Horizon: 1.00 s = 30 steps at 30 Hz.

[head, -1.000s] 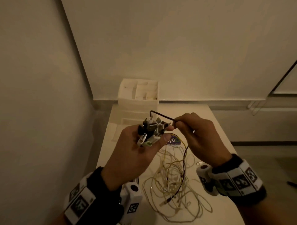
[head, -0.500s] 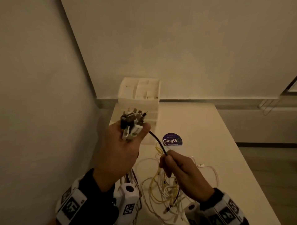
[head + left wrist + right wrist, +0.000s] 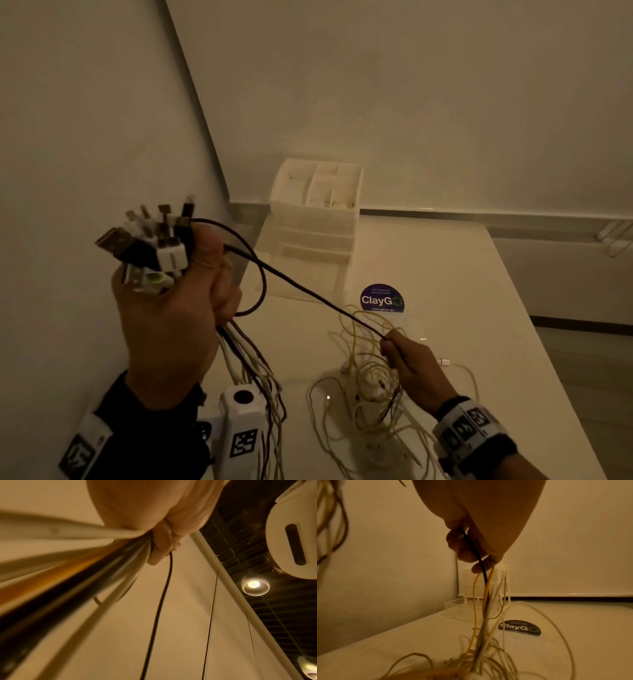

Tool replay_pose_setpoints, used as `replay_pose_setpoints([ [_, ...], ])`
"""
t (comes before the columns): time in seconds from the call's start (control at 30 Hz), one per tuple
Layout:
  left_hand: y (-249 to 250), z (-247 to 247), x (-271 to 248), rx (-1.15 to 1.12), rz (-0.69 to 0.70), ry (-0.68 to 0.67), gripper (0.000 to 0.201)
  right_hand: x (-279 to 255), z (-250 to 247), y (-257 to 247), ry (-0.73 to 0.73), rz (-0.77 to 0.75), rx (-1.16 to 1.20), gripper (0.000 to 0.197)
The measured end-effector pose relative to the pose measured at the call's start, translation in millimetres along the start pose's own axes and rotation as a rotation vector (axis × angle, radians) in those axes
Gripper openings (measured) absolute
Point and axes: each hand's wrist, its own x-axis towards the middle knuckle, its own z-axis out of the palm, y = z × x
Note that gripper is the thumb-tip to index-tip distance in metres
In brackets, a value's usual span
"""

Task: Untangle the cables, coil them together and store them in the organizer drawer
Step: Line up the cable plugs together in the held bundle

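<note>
Running taut, black cable slants from left hand down to right hand.

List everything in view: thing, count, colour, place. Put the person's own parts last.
plug bundle: one bunch, black and white plugs, held in the left fist, raised at left.
black cable: one, black, stretched from the left fist to the right hand.
loose cables: a tangle, count unclear, white and yellow, on the table near the right hand.
organizer: one, white, at the table's far end by the wall; its bottom drawer is pulled out.
sticker: one, dark round, on the table in front of the organizer.
table: one, white.
wrist cameras: two, white, on the wrists.
left hand: grips the plug bundle.
right hand: pinches the black cable.
</note>
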Motion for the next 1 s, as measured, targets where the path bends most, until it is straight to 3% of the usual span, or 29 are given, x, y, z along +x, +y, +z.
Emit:
replay_pose_setpoints([
  [0.13, 7, -22, -1, 0.096, -0.204, 0.097, 0.053, 12, -34, 8, 0.035, 0.023, -0.063, 0.023],
  [0.2, 1, -29, 1, 0.193, -0.168, 0.134, 0.038, 18, -56, 1, 0.14, 0.05, 0.071, 0.028],
  [0.3, -8, -31, -3, 0.422, -0.168, 0.073, 0.013, 23, -88, -28, 0.27, 0.021, 0.304, 0.026],
  [0.37, -13, -29, -9, 0.469, -0.217, 0.004, 0.013, 24, -103, -50, 0.229, -0.003, 0.427, 0.054],
  [0.4, -13, -24, -12, 0.471, -0.237, -0.027, 0.013, 25, -106, -60, 0.186, -0.016, 0.476, 0.059],
  [0.47, -12, -8, -16, 0.475, -0.268, -0.116, 0.015, 26, -105, -84, 0.075, -0.055, 0.513, 0.051],
  [0.57, -10, 19, -23, 0.497, -0.26, -0.291, 0.027, 25, -96, -116, -0.041, -0.134, 0.422, 0.019],
  [0.8, -33, 38, -22, 0.515, -0.144, -0.281, 0.024, 21, -76, -155, -0.181, -0.214, 0.298, 0.018],
  [0.9, -45, 38, -21, 0.557, -0.119, -0.282, 0.013, 22, -67, -157, -0.14, -0.191, 0.341, 0.02],
  [1.0, -53, 35, -21, 0.568, -0.147, -0.243, 0.023, 20, -57, -144, -0.079, -0.182, 0.227, 0.017],
])
